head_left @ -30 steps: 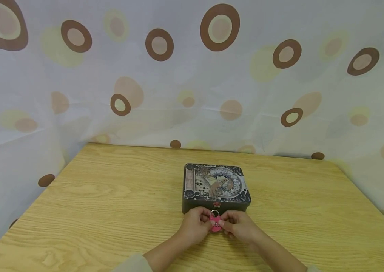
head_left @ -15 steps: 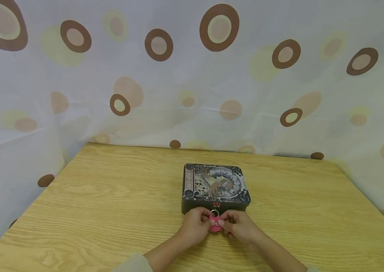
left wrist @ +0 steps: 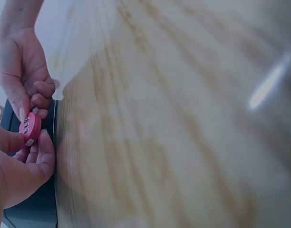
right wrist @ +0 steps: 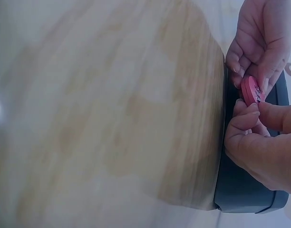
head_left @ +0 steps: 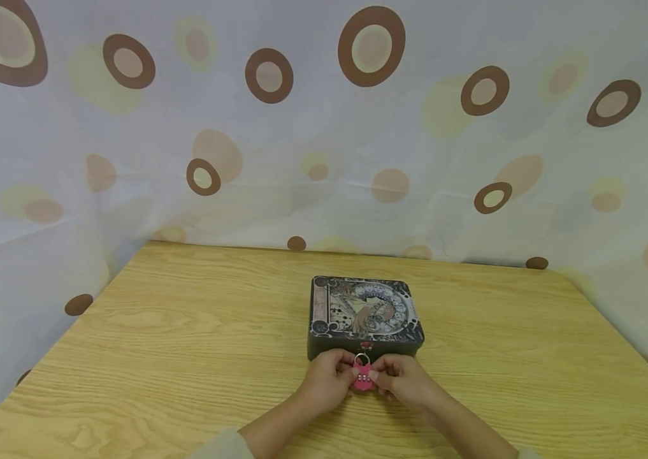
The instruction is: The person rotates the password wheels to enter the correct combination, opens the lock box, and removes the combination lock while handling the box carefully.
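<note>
A pink combination padlock [head_left: 362, 377] with several number dials faces up in front of a dark box [head_left: 369, 309] with a printed lid. Its metal shackle rises toward the red clasp [head_left: 366, 345] on the box front; whether it passes through the clasp is too small to tell. My left hand [head_left: 328, 382] pinches the padlock's left side between thumb and fingers. From the other side, my right hand [head_left: 406, 382] pinches it too, thumb beside the dials. In the left wrist view the padlock [left wrist: 30, 127] sits between both hands, close to the box's front wall.
The box stands on a wood-grain table [head_left: 215, 331]. Behind and at the sides hangs a pale curtain [head_left: 312, 127] printed with brown and cream ovals.
The left thumb has shifted left off the dials, so more of them show. Both hands keep hold of the padlock, and the box has not moved.
</note>
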Demonstrator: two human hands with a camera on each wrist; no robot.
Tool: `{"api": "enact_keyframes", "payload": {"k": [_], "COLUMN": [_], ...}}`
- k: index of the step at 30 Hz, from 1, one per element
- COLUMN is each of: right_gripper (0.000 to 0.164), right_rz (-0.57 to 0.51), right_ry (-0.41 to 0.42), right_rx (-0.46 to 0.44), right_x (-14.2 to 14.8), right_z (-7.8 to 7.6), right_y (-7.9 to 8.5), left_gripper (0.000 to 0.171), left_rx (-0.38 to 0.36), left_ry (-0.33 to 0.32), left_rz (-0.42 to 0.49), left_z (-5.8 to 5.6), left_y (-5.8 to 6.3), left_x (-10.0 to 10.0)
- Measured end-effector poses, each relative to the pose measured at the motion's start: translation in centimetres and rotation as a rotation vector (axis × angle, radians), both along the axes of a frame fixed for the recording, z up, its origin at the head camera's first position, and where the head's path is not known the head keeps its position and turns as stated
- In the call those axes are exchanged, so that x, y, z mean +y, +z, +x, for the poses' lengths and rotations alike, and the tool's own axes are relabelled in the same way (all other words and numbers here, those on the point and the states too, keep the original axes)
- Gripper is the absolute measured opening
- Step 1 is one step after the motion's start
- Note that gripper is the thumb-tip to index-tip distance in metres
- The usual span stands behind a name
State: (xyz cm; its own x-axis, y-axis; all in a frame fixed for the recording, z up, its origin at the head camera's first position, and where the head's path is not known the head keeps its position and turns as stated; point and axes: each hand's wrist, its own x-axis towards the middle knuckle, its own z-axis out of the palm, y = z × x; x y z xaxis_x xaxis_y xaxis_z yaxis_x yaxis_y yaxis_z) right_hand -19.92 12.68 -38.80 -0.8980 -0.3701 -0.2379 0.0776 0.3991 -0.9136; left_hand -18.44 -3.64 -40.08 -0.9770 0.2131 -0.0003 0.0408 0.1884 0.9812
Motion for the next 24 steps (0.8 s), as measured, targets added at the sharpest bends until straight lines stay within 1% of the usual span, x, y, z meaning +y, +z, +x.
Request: {"api": "enact_keyframes", "payload": {"k": [5,14,24], "right_gripper": [0.019,0.018,0.018], "right_rz": [0.003,-0.004,-0.006], "right_ry": [0.007,0.001,0.01], "right_rx": [-0.005,-0.014,-0.004], "right_x": [0.1,0.16,0.16], "right_z": [0.03,0.13,0.08], "right_y": [-0.01,-0.01,0.02], "left_gripper": [0.014,0.014,0.019], "left_rx": [0.0,-0.015,-0.017], "left_ry": [-0.003,-0.002,-0.002], "left_rz": [0.016,0.031,0.02], "left_z": [-0.08,-0.08,-0.12], "left_y": [-0.22,-0.16,-0.33], "left_x": [-0.03,0.04,0.01]}}
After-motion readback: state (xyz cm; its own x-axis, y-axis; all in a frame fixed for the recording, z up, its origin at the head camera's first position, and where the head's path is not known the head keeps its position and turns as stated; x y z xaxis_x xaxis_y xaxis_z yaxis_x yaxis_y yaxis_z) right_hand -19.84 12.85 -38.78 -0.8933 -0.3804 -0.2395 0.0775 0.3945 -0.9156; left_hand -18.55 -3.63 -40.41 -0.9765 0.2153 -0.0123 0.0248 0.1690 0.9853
